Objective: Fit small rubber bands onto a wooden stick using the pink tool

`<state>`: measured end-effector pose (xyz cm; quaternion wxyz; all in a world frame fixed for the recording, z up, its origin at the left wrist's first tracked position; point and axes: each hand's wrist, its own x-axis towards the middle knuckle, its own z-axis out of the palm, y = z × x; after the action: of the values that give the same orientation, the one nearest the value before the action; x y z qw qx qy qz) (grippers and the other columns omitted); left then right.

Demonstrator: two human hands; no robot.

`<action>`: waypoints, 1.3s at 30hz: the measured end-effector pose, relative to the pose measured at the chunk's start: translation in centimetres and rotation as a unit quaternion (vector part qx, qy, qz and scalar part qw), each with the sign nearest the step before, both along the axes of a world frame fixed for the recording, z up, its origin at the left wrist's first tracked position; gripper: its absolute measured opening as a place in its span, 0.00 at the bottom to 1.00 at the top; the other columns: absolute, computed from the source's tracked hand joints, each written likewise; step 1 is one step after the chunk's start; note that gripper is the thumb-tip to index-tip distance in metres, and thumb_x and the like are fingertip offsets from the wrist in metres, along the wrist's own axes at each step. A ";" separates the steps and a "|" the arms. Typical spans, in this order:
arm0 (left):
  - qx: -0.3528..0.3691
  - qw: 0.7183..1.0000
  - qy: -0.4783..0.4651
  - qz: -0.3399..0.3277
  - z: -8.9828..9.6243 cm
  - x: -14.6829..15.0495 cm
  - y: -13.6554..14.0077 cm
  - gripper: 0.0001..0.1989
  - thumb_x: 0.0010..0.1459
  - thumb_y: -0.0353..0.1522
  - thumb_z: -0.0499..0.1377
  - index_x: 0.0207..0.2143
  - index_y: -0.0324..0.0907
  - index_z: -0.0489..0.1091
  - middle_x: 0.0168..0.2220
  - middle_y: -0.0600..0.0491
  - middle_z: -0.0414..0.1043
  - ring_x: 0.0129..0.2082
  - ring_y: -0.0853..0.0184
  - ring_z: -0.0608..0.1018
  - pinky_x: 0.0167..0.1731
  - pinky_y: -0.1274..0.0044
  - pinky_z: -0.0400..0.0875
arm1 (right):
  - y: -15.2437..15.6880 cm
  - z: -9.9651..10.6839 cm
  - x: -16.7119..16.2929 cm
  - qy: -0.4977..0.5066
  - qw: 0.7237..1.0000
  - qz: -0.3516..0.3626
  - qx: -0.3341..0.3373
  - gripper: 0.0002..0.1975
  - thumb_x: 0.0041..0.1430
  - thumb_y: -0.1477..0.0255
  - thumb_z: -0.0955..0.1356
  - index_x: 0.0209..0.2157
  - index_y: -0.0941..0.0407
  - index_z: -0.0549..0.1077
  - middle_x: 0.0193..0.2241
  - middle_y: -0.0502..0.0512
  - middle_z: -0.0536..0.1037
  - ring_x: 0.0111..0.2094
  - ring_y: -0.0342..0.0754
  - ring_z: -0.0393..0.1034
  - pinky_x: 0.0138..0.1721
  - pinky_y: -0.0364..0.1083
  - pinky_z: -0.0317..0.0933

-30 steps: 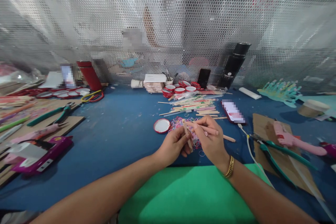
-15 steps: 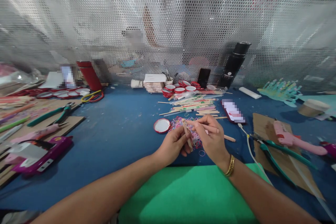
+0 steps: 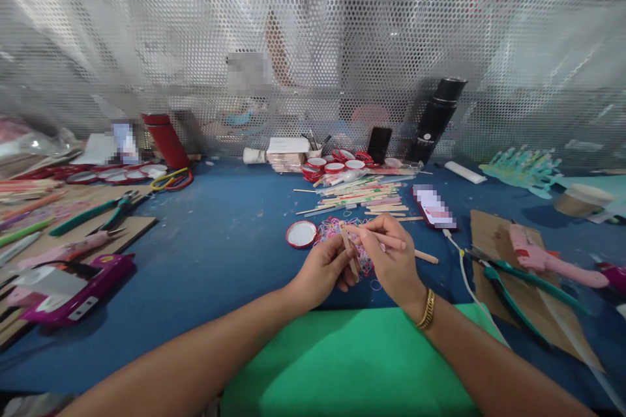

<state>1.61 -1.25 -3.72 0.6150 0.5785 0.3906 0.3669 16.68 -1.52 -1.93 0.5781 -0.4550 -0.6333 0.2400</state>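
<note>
My left hand (image 3: 332,266), closed, pinches a flat wooden stick (image 3: 348,249) that stands tilted, its top end leaning left. In my right hand (image 3: 391,257), fingers also closed, is a round wooden rod (image 3: 391,240) held like a pen, with its tip close to the stick's upper part. Whether the two touch I cannot tell. Beneath both hands lies a pile of small coloured rubber bands (image 3: 328,227), partly hidden by them. Left of the pile is a round red-rimmed lid (image 3: 301,234). Another wooden rod (image 3: 428,257) pokes out right of my right hand.
Behind the pile lie several wooden sticks (image 3: 362,197) and red-rimmed lids (image 3: 335,168). A phone (image 3: 434,206) with a cable, pliers (image 3: 513,303) and a pink glue gun (image 3: 538,254) are on the right. Leftward are more pliers (image 3: 92,215) and a purple power strip (image 3: 92,283). A perforated metal screen (image 3: 195,45) stands behind.
My right hand and its rod have shifted very slightly left. My left hand keeps the flat stick in the same place.
</note>
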 end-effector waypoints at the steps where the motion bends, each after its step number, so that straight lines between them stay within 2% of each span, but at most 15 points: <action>1: -0.001 1.000 0.000 0.000 0.0 0.0 0.0 0.22 0.57 0.51 0.58 0.34 0.40 0.64 0.22 0.56 0.70 0.18 0.74 0.72 0.17 0.84 0.66 | 0.0 0.0 0.0 -0.002 1.000 0.001 0.000 0.07 0.61 0.69 0.66 0.30 0.54 0.70 0.26 0.50 0.75 0.29 0.46 0.71 0.30 0.45 0.64; 6: 0.000 1.000 -0.004 -0.005 -0.1 0.0 0.0 0.21 0.58 0.50 0.58 0.34 0.40 0.63 0.23 0.56 0.71 0.19 0.74 0.73 0.17 0.84 0.67 | 0.0 0.1 0.1 -0.008 1.000 -0.018 0.005 0.08 0.62 0.68 0.66 0.28 0.54 0.69 0.27 0.51 0.75 0.31 0.47 0.72 0.32 0.45 0.64; 10: 0.000 1.000 -0.003 -0.001 -0.2 0.0 0.1 0.22 0.57 0.51 0.58 0.35 0.40 0.63 0.22 0.56 0.70 0.19 0.74 0.72 0.17 0.84 0.67 | 0.1 0.0 0.0 -0.005 1.000 0.002 0.002 0.06 0.61 0.69 0.66 0.29 0.53 0.71 0.26 0.50 0.75 0.29 0.46 0.71 0.31 0.45 0.63; 15: 0.008 1.000 0.001 -0.009 -0.3 -0.1 0.1 0.21 0.58 0.50 0.57 0.34 0.40 0.63 0.23 0.56 0.70 0.19 0.74 0.72 0.17 0.84 0.67 | 0.2 -0.1 0.1 -0.009 1.000 -0.018 0.011 0.06 0.61 0.71 0.65 0.29 0.54 0.70 0.27 0.51 0.75 0.30 0.47 0.72 0.30 0.45 0.63; 20: 0.010 1.000 0.000 -0.009 -0.3 -0.1 0.1 0.21 0.58 0.50 0.57 0.35 0.40 0.63 0.23 0.56 0.70 0.19 0.74 0.72 0.16 0.84 0.67 | 0.0 -0.1 -0.1 -0.005 1.000 0.002 0.006 0.06 0.61 0.69 0.66 0.30 0.54 0.70 0.26 0.50 0.75 0.28 0.46 0.71 0.30 0.45 0.63; 26: 0.007 1.000 0.001 -0.010 -0.3 -0.1 0.1 0.21 0.59 0.50 0.57 0.35 0.40 0.63 0.23 0.56 0.70 0.19 0.74 0.73 0.17 0.84 0.67 | 0.2 -0.1 0.0 -0.004 1.000 -0.019 0.011 0.07 0.61 0.70 0.66 0.29 0.54 0.71 0.26 0.50 0.75 0.30 0.47 0.72 0.31 0.45 0.64; 31: 0.004 1.000 0.000 -0.005 -0.3 -0.1 0.1 0.21 0.58 0.50 0.57 0.35 0.40 0.63 0.23 0.56 0.70 0.19 0.74 0.73 0.17 0.84 0.67 | 0.2 -0.1 0.0 0.009 1.000 0.003 0.002 0.06 0.61 0.70 0.66 0.30 0.54 0.72 0.26 0.50 0.75 0.29 0.46 0.72 0.30 0.45 0.64; 36: 0.006 1.000 0.002 -0.010 -0.3 -0.1 0.1 0.20 0.58 0.49 0.57 0.34 0.40 0.63 0.23 0.56 0.70 0.19 0.74 0.73 0.17 0.84 0.67 | 0.1 0.0 0.1 0.010 1.000 -0.024 0.011 0.07 0.60 0.71 0.66 0.28 0.54 0.71 0.26 0.50 0.75 0.30 0.47 0.72 0.32 0.46 0.64; 39: 0.002 1.000 -0.001 -0.006 -0.3 0.0 0.1 0.21 0.58 0.49 0.58 0.35 0.40 0.63 0.23 0.56 0.70 0.19 0.74 0.73 0.17 0.84 0.67 | 0.2 0.0 0.1 0.017 1.000 -0.002 -0.003 0.06 0.61 0.69 0.66 0.29 0.54 0.71 0.26 0.50 0.75 0.29 0.46 0.72 0.30 0.45 0.64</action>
<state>1.56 -1.14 -3.98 0.6161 0.5817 0.3861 0.3647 16.74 -1.37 -1.94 0.5880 -0.4535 -0.6220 0.2485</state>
